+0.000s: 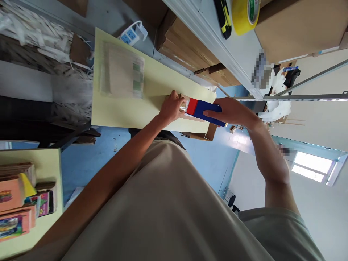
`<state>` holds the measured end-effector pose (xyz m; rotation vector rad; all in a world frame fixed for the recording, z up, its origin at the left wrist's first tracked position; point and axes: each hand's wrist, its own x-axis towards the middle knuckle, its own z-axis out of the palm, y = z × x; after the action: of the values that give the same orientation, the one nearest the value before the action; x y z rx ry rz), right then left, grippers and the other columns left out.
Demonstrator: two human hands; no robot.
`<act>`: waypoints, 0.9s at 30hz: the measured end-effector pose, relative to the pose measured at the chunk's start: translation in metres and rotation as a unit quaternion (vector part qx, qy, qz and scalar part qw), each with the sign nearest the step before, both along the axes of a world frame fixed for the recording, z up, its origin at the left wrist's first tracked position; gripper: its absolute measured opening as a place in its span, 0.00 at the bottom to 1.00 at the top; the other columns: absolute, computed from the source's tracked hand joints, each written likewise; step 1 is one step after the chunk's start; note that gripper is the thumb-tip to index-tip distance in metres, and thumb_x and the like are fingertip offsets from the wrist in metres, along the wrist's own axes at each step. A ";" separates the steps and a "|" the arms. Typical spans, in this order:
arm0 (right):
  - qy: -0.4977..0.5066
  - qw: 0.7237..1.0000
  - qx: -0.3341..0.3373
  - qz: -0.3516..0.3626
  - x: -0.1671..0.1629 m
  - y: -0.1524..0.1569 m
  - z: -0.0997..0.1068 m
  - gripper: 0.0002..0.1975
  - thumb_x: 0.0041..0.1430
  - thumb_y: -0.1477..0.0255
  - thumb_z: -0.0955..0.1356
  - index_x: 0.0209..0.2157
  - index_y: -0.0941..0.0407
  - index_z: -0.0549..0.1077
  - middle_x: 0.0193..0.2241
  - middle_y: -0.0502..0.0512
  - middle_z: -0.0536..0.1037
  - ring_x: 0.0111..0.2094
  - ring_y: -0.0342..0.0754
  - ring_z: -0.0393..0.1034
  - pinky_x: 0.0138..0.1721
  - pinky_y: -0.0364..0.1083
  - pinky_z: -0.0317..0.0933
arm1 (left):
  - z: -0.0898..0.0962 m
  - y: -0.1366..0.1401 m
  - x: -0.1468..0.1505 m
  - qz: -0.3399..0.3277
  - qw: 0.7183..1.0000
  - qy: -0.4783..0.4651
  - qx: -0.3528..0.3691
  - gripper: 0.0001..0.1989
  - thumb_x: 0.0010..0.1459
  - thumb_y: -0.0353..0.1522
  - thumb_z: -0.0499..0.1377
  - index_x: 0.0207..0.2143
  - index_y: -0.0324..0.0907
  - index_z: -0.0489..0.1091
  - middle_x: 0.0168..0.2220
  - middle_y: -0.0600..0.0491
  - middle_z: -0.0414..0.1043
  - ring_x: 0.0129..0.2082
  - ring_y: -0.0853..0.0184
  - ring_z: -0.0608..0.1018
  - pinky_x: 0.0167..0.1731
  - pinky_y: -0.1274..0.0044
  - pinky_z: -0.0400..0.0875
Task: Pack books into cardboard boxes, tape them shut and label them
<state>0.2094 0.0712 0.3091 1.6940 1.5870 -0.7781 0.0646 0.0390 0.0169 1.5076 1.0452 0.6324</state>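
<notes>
My right hand [230, 111] is wrapped round the far end of a long blue box [202, 110] with a red section at its near end, thumb across its face. At that red end my left hand [172, 107] has its fingers closed on a shiny, partly clear piece [184, 104] with whitish and brownish patches. Whether this piece is joined to the box or apart from it, I cannot tell. Both hands are above a narrow pale yellow table [154, 83]. Part of a flat pinkish item shows under the box.
A clear plastic packet [122, 72] lies at the table's left end. Beside the table are a power strip [133, 34] and cardboard boxes [187, 43]. A shelf above holds a cutter knife [223, 18] and yellow tape [244, 16]. Colourful packs [13, 203] sit on another table.
</notes>
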 end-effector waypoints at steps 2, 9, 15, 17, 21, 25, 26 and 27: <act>0.002 1.000 -0.003 0.001 0.003 0.001 -0.002 0.32 0.73 0.36 0.72 0.50 0.53 0.83 0.31 0.59 0.80 0.38 0.60 0.79 0.40 0.55 0.65 | -0.003 -0.004 -0.001 0.011 1.000 0.003 -0.002 0.25 0.58 0.35 0.83 0.53 0.43 0.79 0.63 0.36 0.72 0.64 0.36 0.79 0.64 0.56 0.76; -0.028 0.999 -0.044 0.011 0.036 0.003 -0.017 0.28 0.73 0.41 0.73 0.41 0.53 0.83 0.31 0.60 0.82 0.34 0.56 0.77 0.38 0.55 0.63 | -0.008 -0.011 -0.010 0.010 0.999 0.024 -0.037 0.24 0.58 0.33 0.83 0.54 0.48 0.82 0.64 0.41 0.73 0.62 0.41 0.81 0.61 0.57 0.79; -0.051 0.997 -0.046 -0.032 0.075 0.002 -0.066 0.27 0.69 0.43 0.77 0.41 0.55 0.85 0.32 0.61 0.84 0.36 0.56 0.79 0.39 0.54 0.65 | -0.008 -0.009 -0.016 -0.001 0.999 0.032 -0.025 0.27 0.57 0.35 0.85 0.57 0.49 0.83 0.63 0.41 0.75 0.64 0.42 0.82 0.66 0.57 0.79; -0.045 0.997 -0.043 -0.036 0.082 0.000 -0.084 0.27 0.69 0.44 0.77 0.44 0.56 0.86 0.34 0.62 0.85 0.37 0.57 0.79 0.40 0.54 0.66 | -0.007 -0.009 -0.018 0.001 0.999 0.038 -0.018 0.28 0.57 0.36 0.85 0.58 0.49 0.83 0.63 0.41 0.76 0.63 0.42 0.82 0.67 0.57 0.78; -0.017 0.998 -0.049 -0.037 0.093 -0.003 -0.111 0.29 0.68 0.43 0.78 0.45 0.58 0.86 0.35 0.66 0.86 0.37 0.58 0.80 0.41 0.55 0.68 | -0.006 -0.018 -0.019 0.019 0.999 0.050 -0.011 0.28 0.58 0.33 0.84 0.60 0.48 0.84 0.61 0.42 0.78 0.62 0.45 0.84 0.68 0.59 0.77; 0.007 0.998 -0.068 -0.011 0.106 -0.006 -0.124 0.33 0.68 0.38 0.77 0.45 0.57 0.87 0.33 0.64 0.85 0.37 0.58 0.81 0.41 0.53 0.67 | -0.009 -0.037 -0.009 0.107 0.992 0.054 -0.044 0.32 0.64 0.34 0.79 0.69 0.49 0.80 0.60 0.44 0.83 0.50 0.56 0.87 0.62 0.65 0.80; 0.012 0.997 -0.074 -0.002 0.110 -0.006 -0.127 0.34 0.69 0.38 0.76 0.46 0.58 0.87 0.33 0.64 0.85 0.38 0.59 0.81 0.41 0.53 0.67 | -0.011 -0.042 -0.006 0.135 0.987 0.064 -0.050 0.29 0.66 0.35 0.78 0.68 0.49 0.81 0.58 0.45 0.85 0.46 0.58 0.87 0.60 0.66 0.81; 0.018 0.997 -0.079 0.007 0.114 -0.007 -0.129 0.35 0.69 0.37 0.75 0.48 0.58 0.87 0.33 0.64 0.85 0.39 0.59 0.81 0.41 0.53 0.67 | -0.012 -0.046 -0.002 0.160 0.983 0.080 -0.051 0.24 0.68 0.35 0.76 0.65 0.48 0.83 0.56 0.45 0.86 0.43 0.60 0.87 0.58 0.67 0.81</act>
<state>0.3232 0.0638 0.1801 1.5617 1.5181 -0.9075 0.0629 -0.0068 0.0052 1.3279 1.4411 0.6752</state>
